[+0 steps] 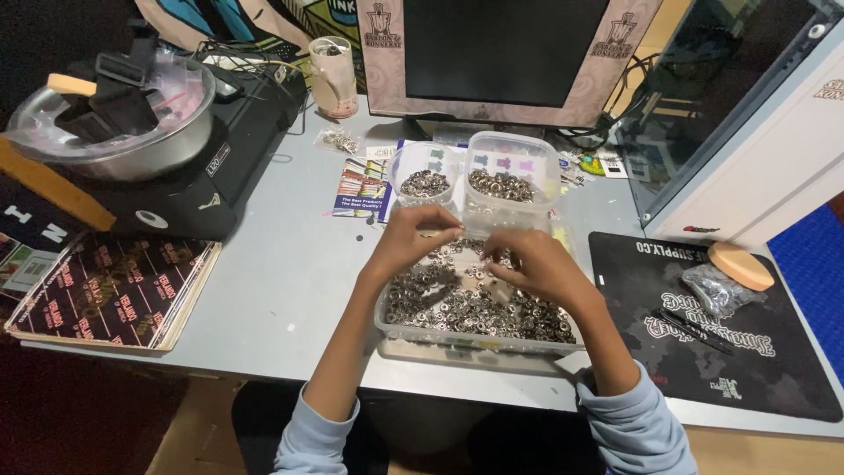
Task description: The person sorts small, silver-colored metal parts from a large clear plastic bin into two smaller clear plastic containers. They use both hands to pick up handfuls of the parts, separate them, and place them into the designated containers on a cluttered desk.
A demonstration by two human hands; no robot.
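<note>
Pale blue sleeves come up from the bottom edge, and both forearms reach forward over a clear plastic tray (396, 327) filled with small metal rings (457, 303). That tray sits on the grey table (290, 264) right in front of the person, its long side running left to right, so the rings lie directly below and between the two hands.

Left hand (413, 236) hovers over the tray's far left part with its fingertips drawn together, seemingly pinching one small piece, though the piece itself is too small to make out. Right hand (527, 262) is over the middle of the tray, fingers curled inward and close to the heap; whether it grips a ring I cannot tell. The two hands are near each other but apart.

Just beyond the tray stand two smaller clear tubs (514, 176), side by side, each holding a shallower layer of similar metal pieces. The left hand is the nearer one to them.

Farther back is a monitor (501, 53) with a dark screen. To the left a metal bowl (176, 141) rests on a black machine; to the right lies a black mat (721, 352) carrying a round tan pad. The room around is dim.
</note>
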